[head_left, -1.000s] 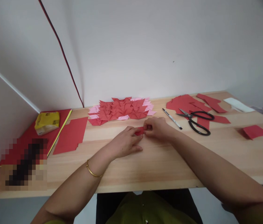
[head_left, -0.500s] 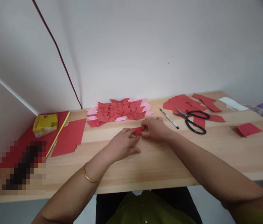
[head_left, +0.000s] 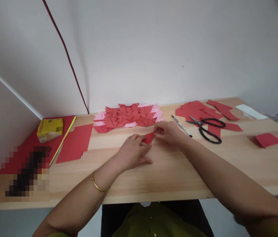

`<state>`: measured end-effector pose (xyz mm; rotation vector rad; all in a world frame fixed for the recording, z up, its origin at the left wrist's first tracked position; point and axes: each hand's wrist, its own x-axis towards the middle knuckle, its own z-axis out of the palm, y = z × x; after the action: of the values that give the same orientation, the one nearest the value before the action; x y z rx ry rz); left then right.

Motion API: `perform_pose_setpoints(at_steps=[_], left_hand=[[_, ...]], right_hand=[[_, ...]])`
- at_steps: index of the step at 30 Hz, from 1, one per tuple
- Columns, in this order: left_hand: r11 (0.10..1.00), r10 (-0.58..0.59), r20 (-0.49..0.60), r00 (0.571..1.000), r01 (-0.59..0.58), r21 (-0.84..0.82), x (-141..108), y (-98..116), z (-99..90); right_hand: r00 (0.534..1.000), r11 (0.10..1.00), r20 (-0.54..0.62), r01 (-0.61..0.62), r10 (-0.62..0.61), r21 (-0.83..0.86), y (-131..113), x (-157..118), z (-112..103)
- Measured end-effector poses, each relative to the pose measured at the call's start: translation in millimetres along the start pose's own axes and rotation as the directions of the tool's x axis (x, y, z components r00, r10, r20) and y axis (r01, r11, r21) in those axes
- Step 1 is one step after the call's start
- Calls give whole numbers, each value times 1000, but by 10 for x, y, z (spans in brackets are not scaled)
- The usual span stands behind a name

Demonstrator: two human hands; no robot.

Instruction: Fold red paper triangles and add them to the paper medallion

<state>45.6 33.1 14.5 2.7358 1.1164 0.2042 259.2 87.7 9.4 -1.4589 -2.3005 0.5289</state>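
1. The person's left hand [head_left: 134, 152] lies flat and open on the bench [head_left: 168, 171], and its fingertips press down on a small red paper piece [head_left: 149, 137].
2. The right hand [head_left: 169, 131] is closed in a pinch on the far right corner of that same paper piece. The piece sits near the middle of the bench, between the two hands.
3. The paper is thin. If the right hand pulls too hard while the left hand holds it down, the piece could tear.
4. If the left fingertips slide, the piece could turn, and the fold would likely come out crooked.
5. Just beyond the hands lies a pile of folded red and pink pieces [head_left: 129, 116]. A quick push forward could bump them and mix them up.
6. A pen [head_left: 181, 126] lies just right of the right hand. The wrist could knock it, and it might roll away.
7. Black scissors [head_left: 209, 127] rest on red paper scraps [head_left: 198, 108] further right. An elbow swing could push them, and the blades are sharp.
8. A stack of red sheets [head_left: 75, 143] lies on the left, and a yellow packet [head_left: 50, 129] sits far left. Both are well apart from the hands, so they look safe.
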Motion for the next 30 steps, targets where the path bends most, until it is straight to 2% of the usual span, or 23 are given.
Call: perform_pose_setpoints(at_steps=[2,4,8,14,23,27,30], left_hand=[[1000,-4,4,1000,4,-2,16,5,5],[1000,-19,26,999,19,-2,32,14,-12],[999,-47,56,997,48,-23,45,34,-53],[996,-85,20,996,86,-30,21,25,-33],[975,-192,3,981,190,118,-29,-55,-160],[938,-304,-64,951,310,157,-41,-72,-205],[960,-256,-156,954,270,74,-20,-89,-157]], right_hand=[[993,995,78,89,-93,52,-35,-17,42],[981,990,135,130,-136,53,-65,-30,73],[984,993,136,116,-114,-4,-122,-53,84],[988,996,136,83,-78,-37,-172,-72,81],[980,994,179,94,-85,-46,-164,-63,44],[977,995,199,89,-77,-49,-173,-66,24],[979,995,192,88,-75,-56,-173,-68,27]])
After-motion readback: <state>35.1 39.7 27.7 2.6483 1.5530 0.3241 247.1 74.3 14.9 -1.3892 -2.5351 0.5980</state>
